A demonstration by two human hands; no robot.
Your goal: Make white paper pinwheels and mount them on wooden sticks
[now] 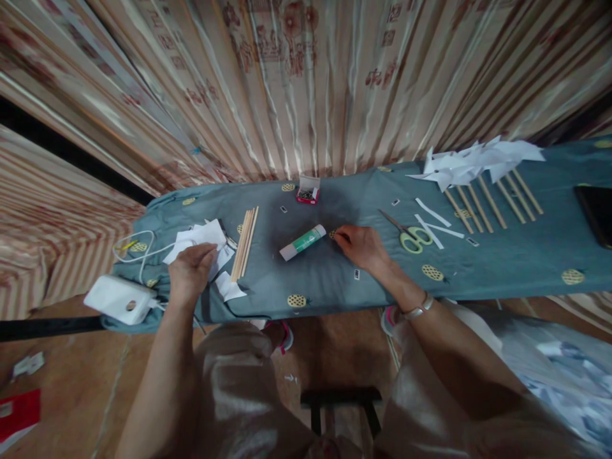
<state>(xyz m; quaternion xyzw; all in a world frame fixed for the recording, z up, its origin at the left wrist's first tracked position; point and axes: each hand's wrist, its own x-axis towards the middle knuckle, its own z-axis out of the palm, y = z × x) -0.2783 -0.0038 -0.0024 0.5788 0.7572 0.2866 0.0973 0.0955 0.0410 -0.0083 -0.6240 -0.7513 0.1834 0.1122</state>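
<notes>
My left hand [190, 269] rests on a pile of white paper pieces [203, 239] at the left of the blue-grey cloth-covered board [502, 268], fingers curled over the paper. Just right of it lies a bundle of thin wooden sticks [245, 242]. My right hand [362, 247] sits at the board's middle, fingertips pinched together near a small object I cannot make out. A glue stick [303, 242] with a green label lies on its side just left of that hand. Green-handled scissors [408, 234] lie just right of it.
A small red box [308, 190] stands open at the far edge. White paper pinwheels on sticks [478, 178] lie at the right with paper strips [433, 220]. A white charger with cable [119, 298] sits at the left end, a dark tablet [597, 213] at the right. Curtain behind.
</notes>
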